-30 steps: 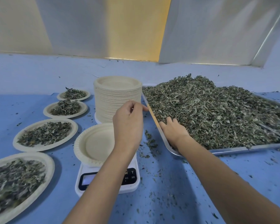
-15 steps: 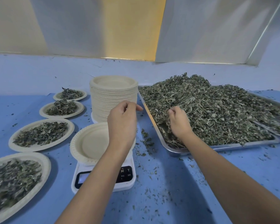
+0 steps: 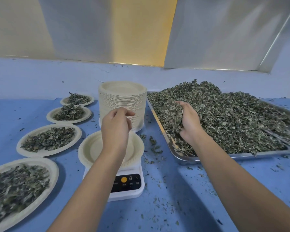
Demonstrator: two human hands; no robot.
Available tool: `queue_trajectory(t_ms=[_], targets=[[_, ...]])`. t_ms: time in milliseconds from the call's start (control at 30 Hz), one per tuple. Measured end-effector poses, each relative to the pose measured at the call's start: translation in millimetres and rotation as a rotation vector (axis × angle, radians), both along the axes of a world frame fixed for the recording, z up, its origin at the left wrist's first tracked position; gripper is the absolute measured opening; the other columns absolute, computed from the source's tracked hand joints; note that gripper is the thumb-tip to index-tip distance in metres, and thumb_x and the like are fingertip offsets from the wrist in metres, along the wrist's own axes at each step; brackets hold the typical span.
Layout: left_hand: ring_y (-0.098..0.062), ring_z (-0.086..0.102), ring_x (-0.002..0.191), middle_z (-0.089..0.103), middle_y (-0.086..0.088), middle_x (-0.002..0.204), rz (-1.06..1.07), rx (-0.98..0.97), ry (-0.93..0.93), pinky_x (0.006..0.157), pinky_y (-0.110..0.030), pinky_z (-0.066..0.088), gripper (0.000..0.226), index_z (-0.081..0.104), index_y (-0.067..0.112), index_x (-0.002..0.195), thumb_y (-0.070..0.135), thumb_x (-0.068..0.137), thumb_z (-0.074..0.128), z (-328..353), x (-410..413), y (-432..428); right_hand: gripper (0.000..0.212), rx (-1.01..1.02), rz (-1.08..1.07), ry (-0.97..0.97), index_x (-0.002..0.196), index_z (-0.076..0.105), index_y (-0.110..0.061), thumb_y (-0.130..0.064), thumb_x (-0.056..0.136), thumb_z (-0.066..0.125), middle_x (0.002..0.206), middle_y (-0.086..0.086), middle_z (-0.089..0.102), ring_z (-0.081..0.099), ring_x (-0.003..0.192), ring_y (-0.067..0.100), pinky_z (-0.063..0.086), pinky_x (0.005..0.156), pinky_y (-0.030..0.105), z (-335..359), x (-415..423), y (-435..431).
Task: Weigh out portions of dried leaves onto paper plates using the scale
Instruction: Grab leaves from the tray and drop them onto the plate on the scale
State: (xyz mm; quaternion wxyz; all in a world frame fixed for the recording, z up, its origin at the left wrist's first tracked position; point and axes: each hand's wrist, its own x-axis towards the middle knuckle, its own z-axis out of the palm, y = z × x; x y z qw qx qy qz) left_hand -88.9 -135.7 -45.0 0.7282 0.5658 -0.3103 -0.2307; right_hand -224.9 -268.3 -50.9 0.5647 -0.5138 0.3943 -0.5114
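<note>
Table [image 3: 241, 190]: blue surface; leaf crumbs scattered, thickest at 3 o'clock of the scale.
Tray [image 3: 179, 156]: metal, at 2 o'clock of the scale, heaped with dried leaves [image 3: 233, 118].
Plate stack [image 3: 120, 104]: tall pile of paper plates at 12 o'clock of the scale, just beside the tray's left rim.
Filled plates [image 3: 23, 148]: four, lined from 8 to 11 o'clock of the scale, each carrying leaves.
Scale [image 3: 129, 190]: white, dark button panel facing the person.
Empty plate [image 3: 90, 148]: sits on the scale.
Right hand [image 3: 189, 124]: over the tray's left side, fingers curled round a handful [image 3: 172, 116] of leaves.
Left hand [image 3: 115, 129]: above the empty plate, fingers loosely curled, holding nothing.
</note>
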Motion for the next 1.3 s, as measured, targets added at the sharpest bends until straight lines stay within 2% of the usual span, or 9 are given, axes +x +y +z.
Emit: queue_trajectory(t_ms=[133,267,333,400,600,733,900,1067,1300], targets=[[-0.010,0.043,0.051,0.056,0.002,0.064,0.036,0.027,0.111,0.050,-0.022,0.032,0.026,0.065,0.013,0.081,0.013,0.088,0.040,3,21,6,0.031,-0.043,0.117,-0.031,0.092,0.066,-0.034,-0.031,0.099,0.037,0.133,0.002,0.055,0.053,0.121,0.028,0.044,0.100,0.052,12,33,23],[-0.010,0.057,0.080,0.064,0.004,0.092,0.033,0.031,0.127,0.070,-0.025,0.046,0.024,0.062,0.017,0.098,0.018,0.094,0.038,2,39,13,0.032,-0.165,0.292,0.047,0.082,0.066,-0.032,-0.029,0.099,0.039,0.124,-0.002,0.060,0.053,0.121,0.022,0.045,0.099,0.044,11,67,53],[-0.010,0.058,0.093,0.062,0.006,0.098,0.021,0.019,0.137,0.082,-0.027,0.047,0.024,0.061,0.019,0.102,0.020,0.096,0.037,0,45,16,0.029,-0.278,0.359,0.110,0.085,0.064,-0.026,-0.025,0.099,0.039,0.105,-0.016,0.061,0.056,0.106,-0.004,0.046,0.089,0.016,8,78,67],[-0.009,0.059,0.088,0.062,0.008,0.091,-0.003,0.005,0.178,0.082,-0.027,0.047,0.024,0.061,0.021,0.094,0.024,0.097,0.038,-3,48,18,0.024,-0.380,0.417,0.173,0.091,0.061,-0.018,-0.020,0.101,0.039,0.092,-0.021,0.057,0.052,0.081,-0.024,0.037,0.070,-0.003,4,87,76],[-0.017,0.061,0.097,0.066,0.000,0.096,-0.052,0.081,0.239,0.089,-0.037,0.048,0.029,0.064,0.025,0.092,0.039,0.095,0.040,-7,52,14,0.016,-0.591,0.452,0.394,0.107,0.054,-0.016,-0.026,0.100,0.042,0.095,-0.008,0.059,0.055,0.090,0.003,0.042,0.074,0.017,-14,106,93],[-0.017,0.061,0.086,0.062,-0.001,0.088,0.000,0.118,0.240,0.072,-0.032,0.046,0.025,0.063,0.026,0.086,0.038,0.094,0.043,-12,49,10,0.019,-0.606,0.463,0.391,0.116,0.048,-0.021,-0.023,0.097,0.050,0.108,-0.007,0.061,0.057,0.100,0.001,0.047,0.080,0.015,-17,108,98],[-0.020,0.062,0.081,0.065,-0.006,0.090,-0.019,0.151,0.351,0.076,-0.039,0.051,0.018,0.062,0.020,0.090,0.029,0.093,0.047,-14,47,9,0.039,-0.585,0.486,0.401,0.124,0.046,-0.021,-0.015,0.089,0.062,0.119,-0.003,0.057,0.056,0.109,0.008,0.051,0.085,0.023,-18,104,98],[-0.023,0.064,0.087,0.068,-0.008,0.095,-0.096,0.152,0.378,0.071,-0.034,0.050,0.023,0.062,0.011,0.105,0.021,0.085,0.056,-15,48,10,0.055,-0.590,0.450,0.413,0.131,0.041,-0.022,-0.013,0.084,0.069,0.124,-0.008,0.051,0.049,0.114,0.003,0.042,0.085,0.006,-18,100,98],[-0.021,0.062,0.083,0.065,-0.005,0.084,-0.059,0.111,0.379,0.070,-0.031,0.049,0.017,0.062,0.013,0.088,0.002,0.091,0.049,-15,50,10,0.059,-0.606,0.476,0.431,0.134,0.040,-0.019,-0.008,0.083,0.068,0.128,-0.002,0.048,0.046,0.121,0.009,0.042,0.100,0.024,-16,103,98]])
